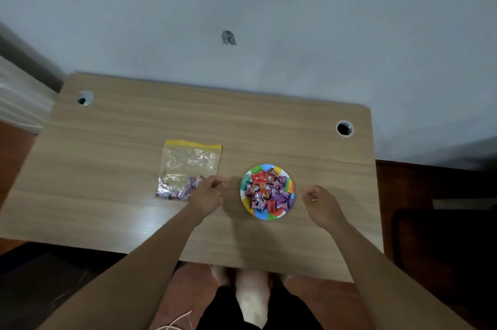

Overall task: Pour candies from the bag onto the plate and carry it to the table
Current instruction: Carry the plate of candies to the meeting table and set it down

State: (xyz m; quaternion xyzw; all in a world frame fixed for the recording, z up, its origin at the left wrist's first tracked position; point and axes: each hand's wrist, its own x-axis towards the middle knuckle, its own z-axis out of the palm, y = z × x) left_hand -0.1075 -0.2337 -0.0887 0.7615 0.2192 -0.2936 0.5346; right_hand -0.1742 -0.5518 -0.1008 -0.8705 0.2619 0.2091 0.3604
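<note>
A round paper plate [287, 211] with a multicoloured rim rests on the wooden table [129, 222], heaped with red and purple wrapped candies [267, 191]. To its left lies a clear zip bag [188, 163] with a yellow top strip, a few purple candies left in its lower end. My left hand [208, 196] hovers between bag and plate, fingers curled loosely, holding nothing, its knuckles overlapping the bag's lower right corner. My right hand [321, 204] is a short way right of the plate, fingers curled inward, apart from the rim.
The table has two round cable holes, one at the far left [85, 98] and one at the far right [344, 128]. A pale wall stands right behind it. Reddish floor shows on both sides, and my legs and feet below the near edge.
</note>
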